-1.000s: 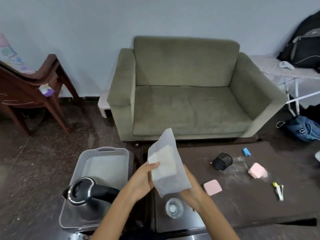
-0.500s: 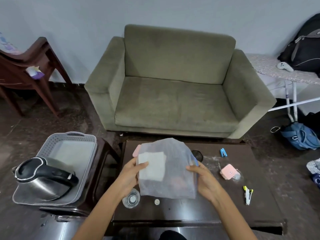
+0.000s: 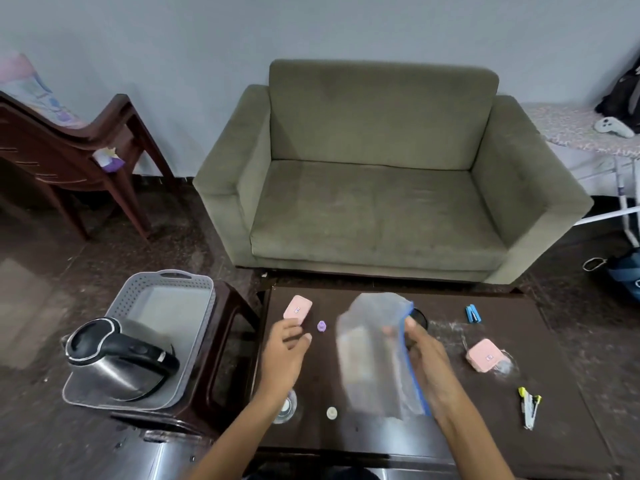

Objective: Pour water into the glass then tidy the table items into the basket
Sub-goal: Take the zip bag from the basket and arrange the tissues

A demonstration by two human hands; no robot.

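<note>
Right hand (image 3: 426,358) gripping plastic bag (image 3: 372,355) (blurred), left hand (image 3: 284,351) free

Both forearms reach forward over the near edge of the table. The left hand (image 3: 284,351) hovers palm down, fingers loosely spread and gripping nothing. The right hand (image 3: 424,358) is raised beside it, thumb and fingers pinched together, wrist angled inward.

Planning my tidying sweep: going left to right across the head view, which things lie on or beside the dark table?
Kettle in the basket → pink case → purple cap → plastic bag → blue clip → second pink case → stapler.
</note>
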